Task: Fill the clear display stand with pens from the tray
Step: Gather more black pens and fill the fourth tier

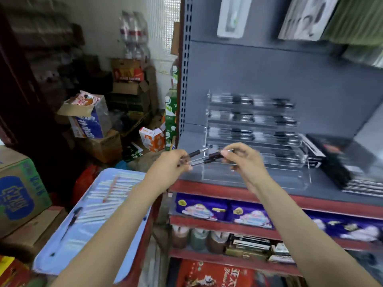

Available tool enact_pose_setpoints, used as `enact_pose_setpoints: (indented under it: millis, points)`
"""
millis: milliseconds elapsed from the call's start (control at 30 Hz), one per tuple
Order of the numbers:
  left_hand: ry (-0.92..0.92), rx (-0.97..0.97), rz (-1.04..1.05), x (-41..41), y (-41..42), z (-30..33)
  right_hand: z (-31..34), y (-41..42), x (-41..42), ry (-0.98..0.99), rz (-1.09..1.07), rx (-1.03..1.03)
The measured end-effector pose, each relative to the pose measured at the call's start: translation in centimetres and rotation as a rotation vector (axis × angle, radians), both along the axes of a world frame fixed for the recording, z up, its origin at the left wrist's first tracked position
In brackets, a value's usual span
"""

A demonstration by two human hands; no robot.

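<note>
A clear tiered display stand [255, 172] sits on the grey shelf, its upper tiers holding rows of black-gripped pens [242, 117]. In front of its lower left corner my left hand [172, 164] and my right hand [240, 158] both hold a small bunch of clear pens with black grips [204, 157]. The left hand grips the barrel ends, the right hand pinches the tip ends. Below left lies a pale blue tray [132, 235] with several white pens and a black pen [72, 220]. The stand's lowest front tiers look bare.
A black box [339, 160] stands right of the stand on the grey shelf [323, 187]. Lower red-edged shelves hold purple packs and jars. Cardboard boxes [20, 191] pile up on the left and behind the tray. The picture is motion-blurred.
</note>
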State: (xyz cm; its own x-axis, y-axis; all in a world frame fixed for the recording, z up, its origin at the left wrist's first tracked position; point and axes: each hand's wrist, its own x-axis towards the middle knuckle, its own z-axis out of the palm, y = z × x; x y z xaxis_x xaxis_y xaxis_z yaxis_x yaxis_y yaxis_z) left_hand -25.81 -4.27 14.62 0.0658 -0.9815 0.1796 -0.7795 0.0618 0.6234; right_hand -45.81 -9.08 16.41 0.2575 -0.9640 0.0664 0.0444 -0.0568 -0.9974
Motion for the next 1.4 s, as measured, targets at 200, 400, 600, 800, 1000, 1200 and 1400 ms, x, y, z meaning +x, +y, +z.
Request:
enact_pose_setpoints:
  millis: [200, 400, 600, 800, 1000, 1200, 1400]
  points:
    - [-0.011, -0.099, 0.225, -3.7, -2.3, -0.5, 0.6, -5.4, -7.4, -0.126, -0.179, -0.023]
    - [-0.019, -0.212, 0.352, -5.4, -3.0, 0.2, 0.1, -8.2, -8.1, -0.090, -0.187, -0.057]
    - [-0.017, -0.229, 0.433, -5.2, -3.1, 0.6, -1.7, -10.2, -8.1, 0.225, -0.175, -0.139]
    - [-0.007, -0.243, 0.398, -5.7, -3.7, 0.9, -2.1, -10.8, -6.9, 0.635, -0.082, -0.382]
    - [-0.018, -0.211, 0.340, -6.3, -4.2, 1.1, -2.0, -11.5, -6.1, 0.828, 0.038, -0.447]
    - [-0.065, -0.136, 0.259, -7.6, -5.5, 1.5, -0.4, -11.1, -9.0, 0.478, 0.047, -0.336]
    - [-0.019, -0.091, 0.040, -12.9, -9.2, 2.5, 0.7, -11.3, -14.3, 0.296, 0.082, -0.265]
